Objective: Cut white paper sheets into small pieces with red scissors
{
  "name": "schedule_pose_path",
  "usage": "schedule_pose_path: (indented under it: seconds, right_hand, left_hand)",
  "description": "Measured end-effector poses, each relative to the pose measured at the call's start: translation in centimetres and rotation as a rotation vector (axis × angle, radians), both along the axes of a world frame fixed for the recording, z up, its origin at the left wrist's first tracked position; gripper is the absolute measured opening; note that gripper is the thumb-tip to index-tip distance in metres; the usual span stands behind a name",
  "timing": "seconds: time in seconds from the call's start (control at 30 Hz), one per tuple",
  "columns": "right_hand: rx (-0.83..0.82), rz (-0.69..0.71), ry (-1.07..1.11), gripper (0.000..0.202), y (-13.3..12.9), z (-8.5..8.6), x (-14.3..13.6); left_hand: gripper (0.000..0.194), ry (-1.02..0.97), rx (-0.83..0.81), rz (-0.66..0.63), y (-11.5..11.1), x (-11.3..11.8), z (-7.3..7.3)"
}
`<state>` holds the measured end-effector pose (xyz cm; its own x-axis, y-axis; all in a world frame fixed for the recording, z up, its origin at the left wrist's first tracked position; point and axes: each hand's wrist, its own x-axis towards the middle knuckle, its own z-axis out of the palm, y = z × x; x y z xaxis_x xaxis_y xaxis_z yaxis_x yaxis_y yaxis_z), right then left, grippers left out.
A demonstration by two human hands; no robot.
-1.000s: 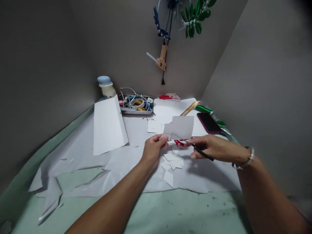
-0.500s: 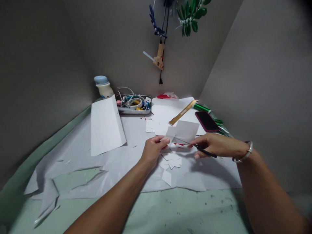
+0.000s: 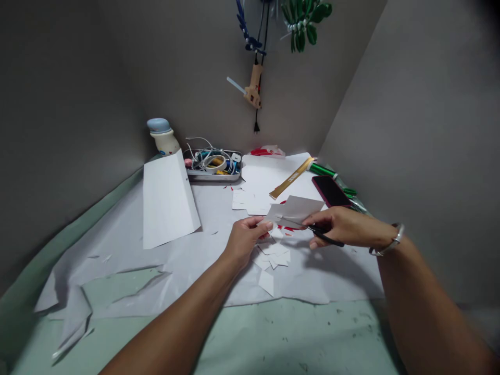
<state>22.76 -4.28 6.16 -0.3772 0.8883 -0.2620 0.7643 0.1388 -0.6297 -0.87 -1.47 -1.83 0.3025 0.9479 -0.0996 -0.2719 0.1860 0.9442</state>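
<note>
My left hand (image 3: 247, 237) pinches the left edge of a white piece of paper (image 3: 300, 208) between thumb and fingers. Black-handled scissors (image 3: 328, 239) are gripped in my right hand (image 3: 340, 227), their blades lying across the paper and partly hidden by it. How far the blades are apart cannot be made out. Below the paper, several small cut white paper pieces (image 3: 273, 256) lie in a loose pile. Red scraps (image 3: 288, 228) show just under the held paper.
Behind lie a white sheet (image 3: 265, 172), a gold strip (image 3: 292, 178), a phone (image 3: 330, 190) and a green roll (image 3: 322, 170). A metal tray (image 3: 214, 177) holds cords and tape. Folded white card (image 3: 167, 203) leans near a bottle (image 3: 164, 140). A glue gun (image 3: 254, 86) hangs on the wall.
My right hand and the scissors have shifted slightly up and left, with the blades further under the paper. The paper has tilted a little. The whole view has moved slightly.
</note>
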Motion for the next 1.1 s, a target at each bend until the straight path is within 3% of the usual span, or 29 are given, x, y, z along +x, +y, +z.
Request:
schedule_pose_path:
  seconds: [0.4, 0.7, 1.1]
  right_hand:
    - [0.143, -0.027, 0.06, 0.038, 0.0, -0.1, -0.1]
    - [0.111, 0.026, -0.113, 0.05, 0.2, 0.2, 0.0]
    - [0.079, 0.04, -0.039, 0.04, 0.4, -0.8, -1.3]
  left_hand:
    - [0.019, 0.046, 0.046, -0.005, 0.0, 0.0, 0.2]
    - [0.018, 0.047, 0.038, -0.035, 0.2, -0.2, -0.1]
    - [0.018, 0.04, 0.013, -0.021, 0.2, -0.3, -0.2]
